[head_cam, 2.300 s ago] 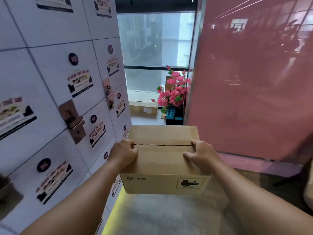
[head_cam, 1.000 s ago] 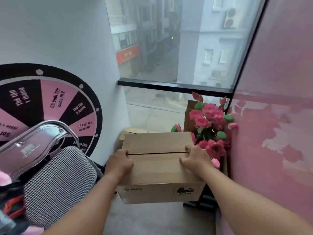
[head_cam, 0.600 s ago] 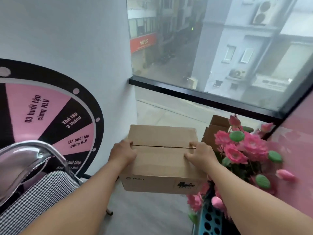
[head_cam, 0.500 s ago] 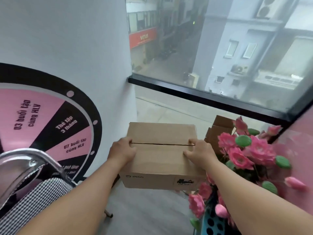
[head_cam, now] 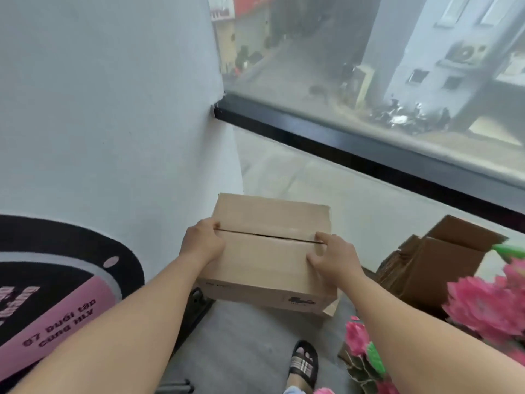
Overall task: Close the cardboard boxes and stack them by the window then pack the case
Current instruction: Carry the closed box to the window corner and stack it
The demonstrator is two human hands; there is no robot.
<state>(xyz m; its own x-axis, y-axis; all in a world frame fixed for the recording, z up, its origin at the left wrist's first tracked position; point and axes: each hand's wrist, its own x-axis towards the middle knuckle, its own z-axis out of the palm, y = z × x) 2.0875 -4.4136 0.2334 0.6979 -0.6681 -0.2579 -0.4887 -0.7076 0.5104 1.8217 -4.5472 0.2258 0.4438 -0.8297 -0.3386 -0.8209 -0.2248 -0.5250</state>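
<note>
The person carries a closed cardboard box (head_cam: pixel 270 248) in both hands, out in front of the body and above the grey floor (head_cam: pixel 244 342). The left hand (head_cam: pixel 203 245) clamps the box's left end and the right hand (head_cam: pixel 332 258) its right end, each with the thumb curled over the top at the flap seam and the other fingers hidden down the side. The box's long axis runs left to right, roughly along the window (head_cam: pixel 369 66), whose glass lies just beyond its far edge. Both hands sit about equally near (neither leads). A brown edge peeks out under the box's near right corner, perhaps another box below, though that cannot be told. The set-down probably goes straight down and slightly away. An open carton (head_cam: pixel 437 263) and pink flowers (head_cam: pixel 483 305) crowd the right side.
</note>
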